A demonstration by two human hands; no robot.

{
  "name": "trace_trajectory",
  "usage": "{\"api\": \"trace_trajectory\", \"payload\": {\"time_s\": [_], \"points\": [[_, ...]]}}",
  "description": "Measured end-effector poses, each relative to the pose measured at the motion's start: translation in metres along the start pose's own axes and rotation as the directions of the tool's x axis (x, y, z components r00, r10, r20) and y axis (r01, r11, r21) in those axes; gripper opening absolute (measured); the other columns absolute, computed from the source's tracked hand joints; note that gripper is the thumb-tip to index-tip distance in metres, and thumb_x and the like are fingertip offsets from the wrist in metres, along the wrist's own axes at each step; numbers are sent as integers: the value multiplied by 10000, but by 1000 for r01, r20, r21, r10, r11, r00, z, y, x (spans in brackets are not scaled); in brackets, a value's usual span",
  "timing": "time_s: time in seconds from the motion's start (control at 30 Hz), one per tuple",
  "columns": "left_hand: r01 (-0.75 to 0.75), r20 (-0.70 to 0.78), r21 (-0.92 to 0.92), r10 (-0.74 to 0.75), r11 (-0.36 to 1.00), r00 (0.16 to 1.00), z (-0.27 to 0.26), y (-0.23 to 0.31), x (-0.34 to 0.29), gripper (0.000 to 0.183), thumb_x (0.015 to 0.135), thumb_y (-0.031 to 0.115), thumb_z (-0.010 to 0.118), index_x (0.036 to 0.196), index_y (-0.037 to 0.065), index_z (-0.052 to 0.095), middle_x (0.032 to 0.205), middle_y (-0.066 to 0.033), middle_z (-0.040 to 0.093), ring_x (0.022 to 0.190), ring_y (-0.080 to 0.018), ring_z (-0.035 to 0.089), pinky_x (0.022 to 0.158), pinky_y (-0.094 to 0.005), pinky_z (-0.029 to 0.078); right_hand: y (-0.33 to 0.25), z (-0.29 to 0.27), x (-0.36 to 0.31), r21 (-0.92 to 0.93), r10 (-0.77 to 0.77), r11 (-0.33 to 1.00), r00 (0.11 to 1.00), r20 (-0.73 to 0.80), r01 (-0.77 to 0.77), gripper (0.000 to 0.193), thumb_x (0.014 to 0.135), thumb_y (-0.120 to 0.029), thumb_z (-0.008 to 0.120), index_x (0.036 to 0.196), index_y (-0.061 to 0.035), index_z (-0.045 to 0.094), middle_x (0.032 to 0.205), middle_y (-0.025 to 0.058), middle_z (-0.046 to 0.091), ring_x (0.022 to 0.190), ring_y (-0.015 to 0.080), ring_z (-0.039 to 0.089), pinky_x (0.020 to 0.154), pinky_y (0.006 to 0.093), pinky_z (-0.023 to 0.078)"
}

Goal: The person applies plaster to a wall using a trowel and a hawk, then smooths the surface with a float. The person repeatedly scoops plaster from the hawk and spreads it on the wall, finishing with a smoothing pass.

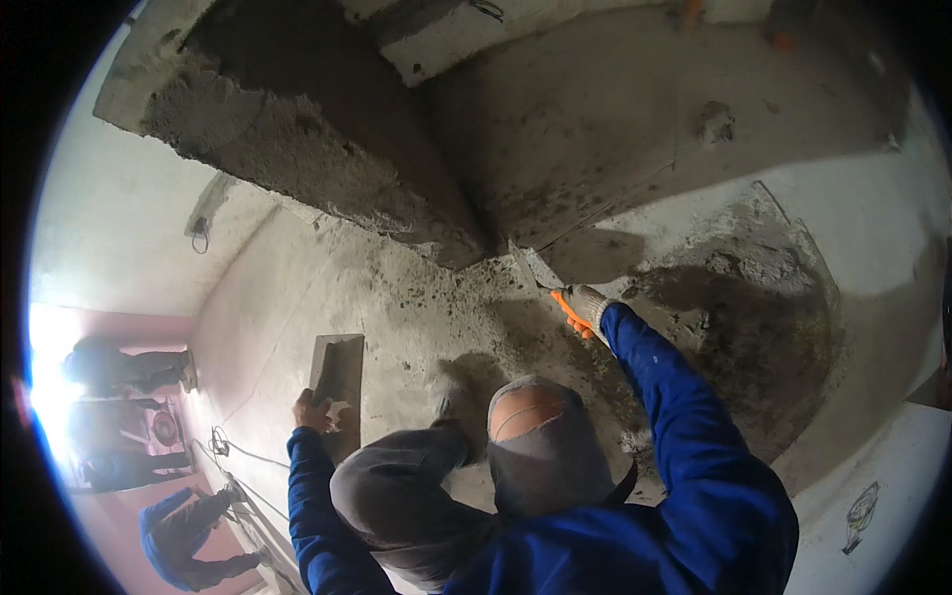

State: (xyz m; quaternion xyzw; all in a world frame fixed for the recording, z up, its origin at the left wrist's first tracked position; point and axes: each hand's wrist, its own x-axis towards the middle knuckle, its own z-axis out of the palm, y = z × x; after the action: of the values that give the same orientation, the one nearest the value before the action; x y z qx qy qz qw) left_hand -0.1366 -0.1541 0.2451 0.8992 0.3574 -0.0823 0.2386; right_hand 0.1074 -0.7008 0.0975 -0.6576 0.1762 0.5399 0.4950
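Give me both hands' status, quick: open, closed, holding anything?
Left hand: closed, holding a flat rectangular board.
Right hand: closed, holding a trowel, its blade pointing away from the person.

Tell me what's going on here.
A crouching person in blue sleeves has a tool in each hand. The left hand grips a flat rectangular plastering trowel, held out to the left. The gloved right hand holds a metal-bladed trowel, its blade near the corner where dark plastered surfaces meet; contact is unclear. Dark mortar lies spread to the right. At far left, another person in blue bends over.
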Motion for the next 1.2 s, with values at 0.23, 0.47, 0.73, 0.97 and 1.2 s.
{"api": "trace_trajectory", "payload": {"time_s": [0.23, 0.47, 0.73, 0.97, 1.2], "points": [[118, 81, -109, -110, 987, 991, 137, -53, 70, 226, 783, 50, 691, 940, 58, 528, 707, -90, 596, 501, -183, 571, 405, -347, 438, -32, -14, -3, -134, -148, 980, 989, -7, 145, 478, 930, -565, 474, 981, -94, 535, 678, 45, 489, 447, 130, 389, 359, 294, 316], [0, -23, 83, 2, 997, 1000, 239, -45, 84, 277, 788, 155, 661, 1017, 51, 543, 910, -204, 660, 879, -406, 644, 738, -462, 496, -75, 4, 57, -42, -113, 992, 991, 77, 116, 485, 940, -588, 425, 1032, -130, 557, 667, 47, 501, 500, 152, 430, 410, 359, 328], [121, 106, -94, -111, 988, 988, 246, -34, 89, 295, 837, 52, 610, 1093, 44, 463, 779, -108, 584, 535, -186, 558, 422, -329, 437, -80, 26, 164, 28, -185, 983, 973, 134, 183, 485, 954, -548, 430, 1004, -91, 588, 633, 74, 619, 477, 190, 568, 453, 355, 483], [235, 243, -3, -228, 972, 943, 247, -26, 89, 274, 856, 59, 588, 1091, 5, 459, 826, -163, 631, 594, -226, 639, 508, -347, 501, -66, 30, 176, -707, -809, 373, 583, 69, 601, 461, 963, -522, 422, 1088, -114, 596, 911, 83, 599, 739, 193, 630, 622, 386, 516], [269, 279, -28, -251, 963, 927, 246, -26, 92, 319, 861, 55, 576, 1140, 9, 427, 831, -150, 601, 582, -204, 610, 478, -345, 484, -135, 12, 153, 1, -133, 991, 976, 170, 135, 389, 924, -543, 464, 1028, -193, 597, 695, 25, 542, 562, 164, 485, 490, 344, 355]]}}
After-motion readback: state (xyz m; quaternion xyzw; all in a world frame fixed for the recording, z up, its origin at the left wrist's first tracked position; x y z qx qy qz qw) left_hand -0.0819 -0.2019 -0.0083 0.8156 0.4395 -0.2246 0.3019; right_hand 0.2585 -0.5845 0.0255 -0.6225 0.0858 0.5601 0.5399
